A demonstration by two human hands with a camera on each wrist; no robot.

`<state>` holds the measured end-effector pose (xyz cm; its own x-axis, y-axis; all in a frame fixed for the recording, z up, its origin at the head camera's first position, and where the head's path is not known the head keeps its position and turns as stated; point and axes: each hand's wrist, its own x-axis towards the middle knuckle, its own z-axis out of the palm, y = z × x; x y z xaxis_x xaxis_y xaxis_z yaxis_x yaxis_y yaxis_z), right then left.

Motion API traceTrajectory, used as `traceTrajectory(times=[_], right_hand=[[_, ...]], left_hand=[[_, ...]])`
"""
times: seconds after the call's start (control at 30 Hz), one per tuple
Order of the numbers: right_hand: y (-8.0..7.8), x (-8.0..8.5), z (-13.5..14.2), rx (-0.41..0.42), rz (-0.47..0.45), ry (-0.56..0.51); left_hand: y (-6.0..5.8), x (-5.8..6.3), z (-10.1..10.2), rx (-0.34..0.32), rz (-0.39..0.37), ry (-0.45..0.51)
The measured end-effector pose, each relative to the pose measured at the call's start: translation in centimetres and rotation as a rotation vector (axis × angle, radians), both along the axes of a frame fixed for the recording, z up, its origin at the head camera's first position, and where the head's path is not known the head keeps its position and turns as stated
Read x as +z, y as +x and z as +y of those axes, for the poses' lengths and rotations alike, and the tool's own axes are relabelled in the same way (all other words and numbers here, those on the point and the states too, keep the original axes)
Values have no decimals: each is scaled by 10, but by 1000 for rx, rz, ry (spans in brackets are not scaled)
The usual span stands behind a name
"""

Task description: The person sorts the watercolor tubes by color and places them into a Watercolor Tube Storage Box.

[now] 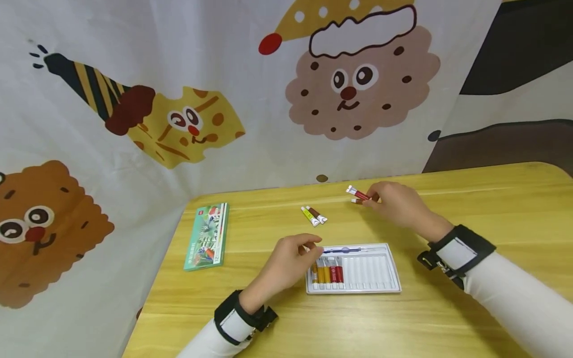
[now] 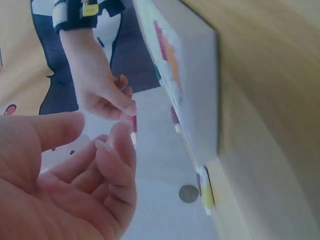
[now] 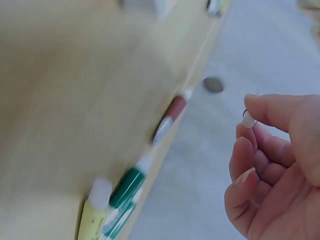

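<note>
My right hand (image 1: 398, 205) pinches a red paint tube (image 1: 356, 192) between thumb and fingertips, raised over the back of the table. Its white cap shows at the fingertips in the right wrist view. Beneath it lies a brown tube (image 3: 172, 112), with green tubes (image 3: 128, 187) and a yellow tube (image 3: 92, 215) nearby. My left hand (image 1: 292, 258) holds nothing; its fingers are loosely bent over the left end of the white tray (image 1: 398, 278). Several yellow-to-red paint tubes (image 1: 329, 274) fill the tray's left slots, and a blue-handled paintbrush (image 1: 346, 250) lies along its far side.
Another yellow tube (image 1: 309, 216) and brown tube (image 1: 317, 214) lie side by side behind the tray. A green illustrated box (image 1: 207, 237) lies at the table's left. Behind the table hangs a white cloth (image 1: 264, 159) printed with cartoon cookies and cheese.
</note>
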<state>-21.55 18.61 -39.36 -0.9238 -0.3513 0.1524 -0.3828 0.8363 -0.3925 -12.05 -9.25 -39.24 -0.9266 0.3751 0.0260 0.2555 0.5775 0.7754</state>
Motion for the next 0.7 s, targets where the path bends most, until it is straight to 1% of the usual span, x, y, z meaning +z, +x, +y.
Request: traceTrajectory(times=[0.1,0.17,0.27,0.37,0.43,0.5,0.6,0.7], right_hand=[[18,4,-8,-1,25,-37],[30,7,-14,1,36,-76],[50,11,-22,9,50,-138],[69,12,-30,15,68,-198],[79,12,-34,19,93,-225],[87,10,-37,25,118,-248],[95,6,-40,27,155,-271],[101,4,-41,8,170,-297]], left_hand=[[-6,3,9,-10,24,70],[-9,5,16,-9,20,102],[-12,8,26,-15,-38,135],[-12,9,36,-23,-107,175],[-11,10,42,-21,-136,222],[-8,14,48,1,-152,275],[0,28,57,65,-179,350],[6,39,63,126,-212,405]])
